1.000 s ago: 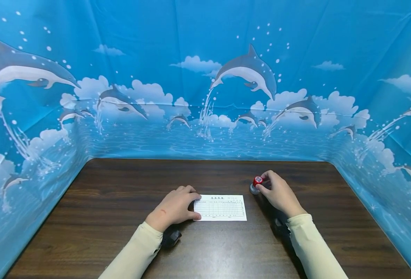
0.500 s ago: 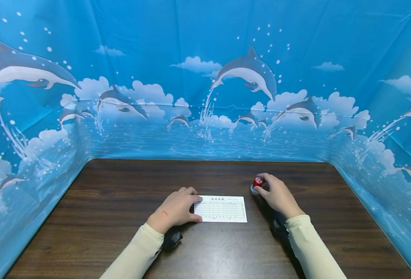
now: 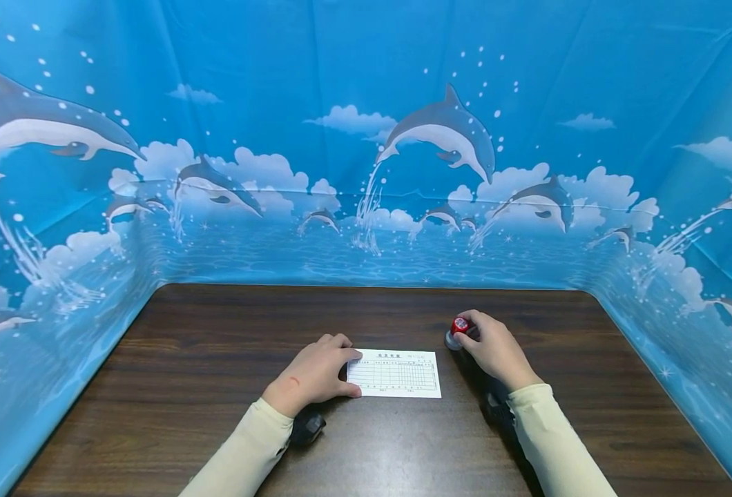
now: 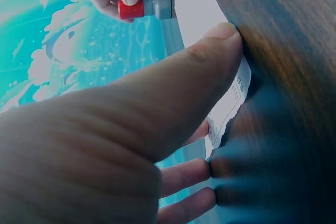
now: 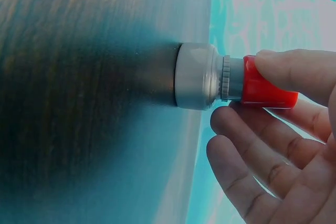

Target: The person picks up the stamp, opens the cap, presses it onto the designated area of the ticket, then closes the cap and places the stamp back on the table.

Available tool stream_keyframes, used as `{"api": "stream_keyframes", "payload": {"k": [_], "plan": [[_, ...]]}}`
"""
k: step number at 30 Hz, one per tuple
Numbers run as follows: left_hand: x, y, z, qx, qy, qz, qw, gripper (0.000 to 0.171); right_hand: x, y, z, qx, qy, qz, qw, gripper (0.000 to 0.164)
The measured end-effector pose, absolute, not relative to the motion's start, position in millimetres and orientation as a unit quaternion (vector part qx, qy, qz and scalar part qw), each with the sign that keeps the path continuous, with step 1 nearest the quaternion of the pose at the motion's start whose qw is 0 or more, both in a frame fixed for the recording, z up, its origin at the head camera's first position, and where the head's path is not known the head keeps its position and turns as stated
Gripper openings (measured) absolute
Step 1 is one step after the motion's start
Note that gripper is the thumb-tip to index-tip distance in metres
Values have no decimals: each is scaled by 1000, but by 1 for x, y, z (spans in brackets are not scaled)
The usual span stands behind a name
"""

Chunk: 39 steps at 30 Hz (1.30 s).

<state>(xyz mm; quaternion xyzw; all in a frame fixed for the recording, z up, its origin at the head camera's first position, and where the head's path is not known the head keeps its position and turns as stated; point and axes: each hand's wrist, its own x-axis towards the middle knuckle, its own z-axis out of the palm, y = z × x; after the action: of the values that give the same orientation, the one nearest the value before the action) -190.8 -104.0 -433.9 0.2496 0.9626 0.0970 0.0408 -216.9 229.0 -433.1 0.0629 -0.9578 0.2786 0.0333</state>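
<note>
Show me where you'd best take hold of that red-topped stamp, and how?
Probably pinch its red top across opposite sides, coming from the right and near side, as the right hand does. The stamp stands upright on its wider grey base, leaving the top raised above the table.

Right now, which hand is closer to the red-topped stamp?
The right. The right hand grips the stamp by its red top, while the left hand touches the left end of the paper slip, across the slip from it.
</note>
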Motion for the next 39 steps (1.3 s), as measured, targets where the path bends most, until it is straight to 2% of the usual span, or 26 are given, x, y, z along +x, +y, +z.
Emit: {"api": "stream_keyframes", "payload": {"k": [23, 32, 39], "plan": [[-189, -106, -433, 243, 959, 134, 54, 64, -214, 232, -430, 76, -942, 322, 58, 36], [-189, -108, -426, 242, 959, 147, 14, 68, -208, 227, -427, 81, -915, 392, 58, 32], [-186, -107, -418, 235, 960, 150, -8, 69, -206, 221, -427, 83, -899, 426, 55, 36]]}}
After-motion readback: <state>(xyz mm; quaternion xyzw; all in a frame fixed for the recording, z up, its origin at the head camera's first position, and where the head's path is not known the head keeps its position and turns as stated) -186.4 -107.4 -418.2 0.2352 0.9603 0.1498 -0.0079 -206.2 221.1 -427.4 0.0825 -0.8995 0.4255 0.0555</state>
